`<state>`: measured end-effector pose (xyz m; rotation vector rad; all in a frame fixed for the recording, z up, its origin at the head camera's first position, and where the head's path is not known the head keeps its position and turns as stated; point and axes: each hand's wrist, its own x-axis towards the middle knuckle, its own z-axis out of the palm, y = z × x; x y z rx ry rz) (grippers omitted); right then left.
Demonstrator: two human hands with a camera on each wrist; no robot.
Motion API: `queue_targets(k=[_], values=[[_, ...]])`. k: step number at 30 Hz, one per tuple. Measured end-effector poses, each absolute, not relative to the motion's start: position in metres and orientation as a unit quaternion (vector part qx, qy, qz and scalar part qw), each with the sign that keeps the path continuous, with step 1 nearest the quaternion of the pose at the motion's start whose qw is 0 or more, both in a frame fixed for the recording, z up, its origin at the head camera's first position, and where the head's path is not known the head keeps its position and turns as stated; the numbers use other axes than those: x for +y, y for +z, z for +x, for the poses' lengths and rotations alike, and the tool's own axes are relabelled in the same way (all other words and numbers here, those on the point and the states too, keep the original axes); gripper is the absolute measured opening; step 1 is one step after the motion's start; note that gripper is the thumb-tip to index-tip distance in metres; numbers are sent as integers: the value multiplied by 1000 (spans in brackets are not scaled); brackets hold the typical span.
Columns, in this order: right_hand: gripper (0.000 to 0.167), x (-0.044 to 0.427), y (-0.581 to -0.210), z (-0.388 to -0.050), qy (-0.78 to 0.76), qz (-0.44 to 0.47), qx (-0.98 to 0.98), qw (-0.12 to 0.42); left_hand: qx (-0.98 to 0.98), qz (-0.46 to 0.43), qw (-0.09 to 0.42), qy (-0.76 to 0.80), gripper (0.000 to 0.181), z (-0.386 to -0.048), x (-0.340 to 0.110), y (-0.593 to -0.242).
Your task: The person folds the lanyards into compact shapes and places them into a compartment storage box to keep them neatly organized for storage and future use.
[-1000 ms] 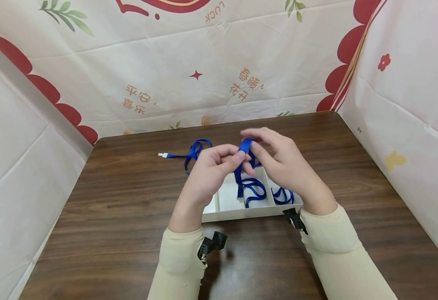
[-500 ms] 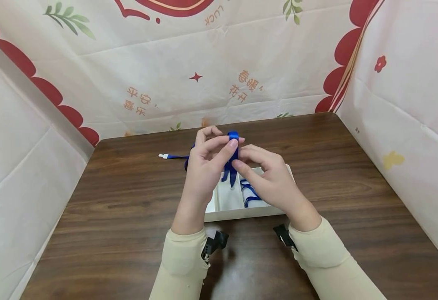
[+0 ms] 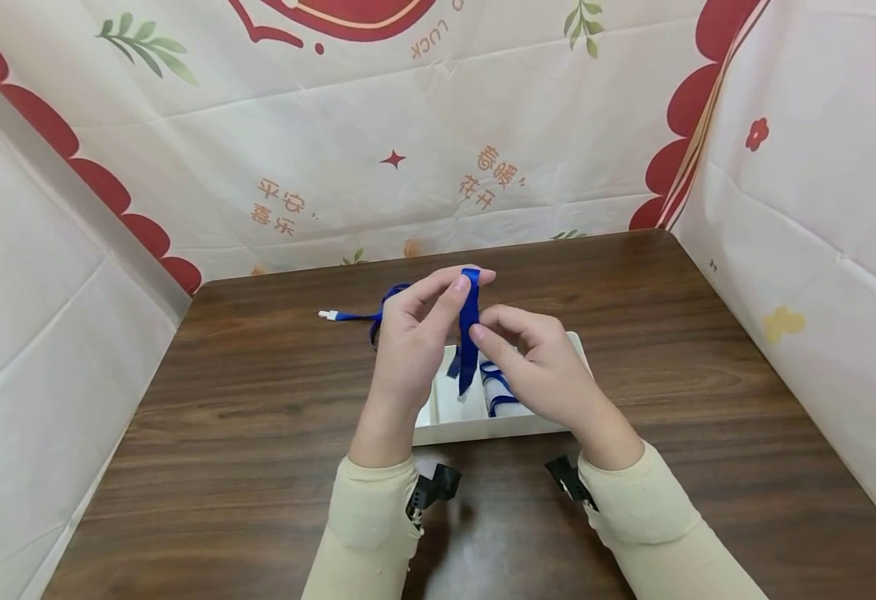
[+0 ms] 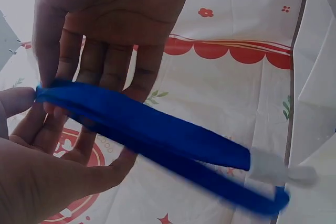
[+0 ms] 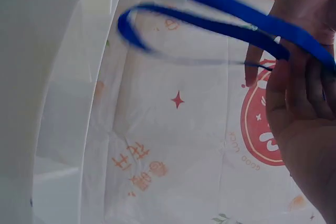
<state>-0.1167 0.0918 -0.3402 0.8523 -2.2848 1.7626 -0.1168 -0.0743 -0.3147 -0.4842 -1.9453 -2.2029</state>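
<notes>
L hand (image 3: 411,337) is gripping blue lanyard (image 3: 468,357) over white tray (image 3: 498,428), R hand (image 3: 541,358) is pinching its edge; risk: folds poss. slipping apart if L pinch is easing, ends snagging tray

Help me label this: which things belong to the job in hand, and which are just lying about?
Apparently in use:
held blue fabric strap
white rectangular compartmented box
looped blue fabric strap inside

Lying about:
white-tipped blue fabric strap, possibly related
</notes>
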Motion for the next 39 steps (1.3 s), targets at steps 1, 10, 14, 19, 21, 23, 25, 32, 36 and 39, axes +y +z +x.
queue_targets(k=[1,10,14,19,21,23,25,32,36,39], values=[[21,92,-339,-116,596,274,-753,58,-650,-161,82,-738,31,-117,-74,-315],[29,87,-334,-113,631,209,-747,18,-642,-160,79,-745,32,-117,-71,-318],[27,85,-335,-112,625,199,-754,17,-639,-166,74,-747,33,-119,-70,-319],[27,82,-338,-114,631,197,-750,1,-639,-150,75,-751,31,-120,-70,-319],[26,82,-340,-114,635,195,-748,-6,-639,-142,78,-752,30,-120,-71,-320],[25,82,-341,-114,632,191,-751,-3,-640,-137,80,-752,29,-121,-72,-320],[23,82,-342,-115,629,188,-754,0,-638,-134,80,-754,28,-122,-73,-321],[20,82,-345,-116,611,175,-771,39,-626,-131,75,-765,29,-122,-74,-319],[21,84,-345,-115,603,175,-777,47,-625,-130,76,-766,28,-122,-74,-318],[21,86,-345,-116,595,181,-782,44,-626,-132,77,-765,28,-122,-74,-318]])
